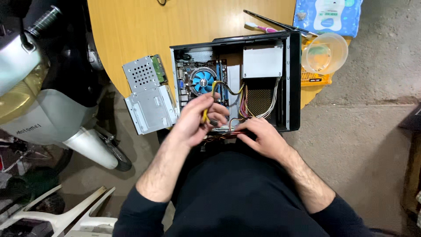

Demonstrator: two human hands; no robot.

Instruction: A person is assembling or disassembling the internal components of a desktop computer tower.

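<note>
I log the left hand (193, 119): its fingers are closed on a yellow cable (213, 94), pinched at the lower end, just above the front edge of the open case (294, 79). The cable arcs up from the pinch and over toward the wire bundle (245, 107) in the middle of the case.

I log the right hand (263, 137): it lies on the wires at the near lip of the case, fingers curled and pointing left; whether they clamp a wire I cannot tell.

Case: black, side panel off, lying flat at the near edge of the desk (131, 30), partly overhanging it. Inside: a board with a blue fan (203, 81) at the left, a grey box (262, 61) at the far right, a perforated panel below that box.

Beside the case, left: a grey metal bracket (149, 98) with holes, jutting past the near edge of the desk.

Far edge behind the case: a toothbrush (263, 28) and a dark thin rod (267, 19).

Right corner: a clear plastic tub (324, 52), and a blue pack (329, 15) beyond it.

Floor, left of the desk: a scooter (48, 101).
</note>
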